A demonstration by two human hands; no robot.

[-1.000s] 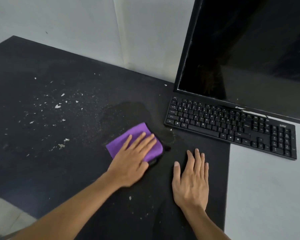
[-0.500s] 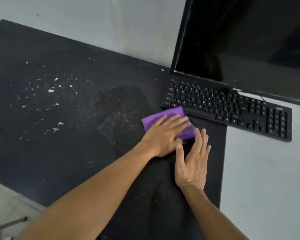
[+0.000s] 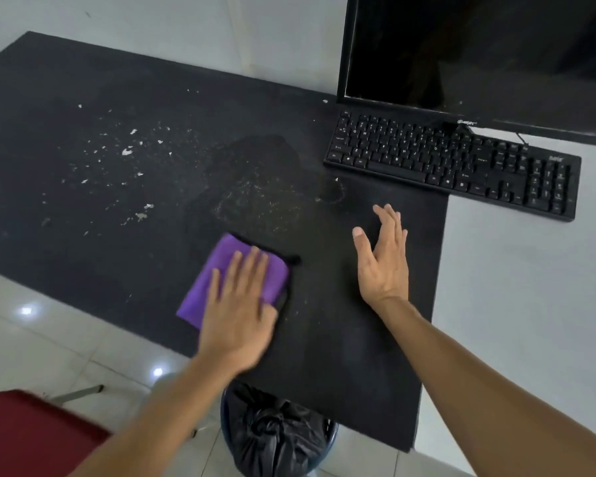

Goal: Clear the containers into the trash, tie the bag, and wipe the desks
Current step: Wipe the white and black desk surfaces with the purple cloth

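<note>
Black desk top [image 3: 66, 84] is filling most of the view, with pale crumbs [image 3: 128, 151] lying toward ten o'clock. The left hand [image 3: 236, 304] is pressing flat, fingers straight, on a folded purple cloth [image 3: 214, 273] at seven o'clock. The right hand [image 3: 382, 263], fingers straight, is holding nothing at three o'clock. A keyboard [image 3: 455, 163] is sitting at two o'clock below a monitor [image 3: 479, 53]. A bunched black trash bag [image 3: 276, 432] is sitting in a bin at six o'clock.

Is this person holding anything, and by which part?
Nothing is gripped. The left hand lies flat on the purple cloth, straight fingers pressing its right half against the desk. The right hand is open and holds nothing.
</note>
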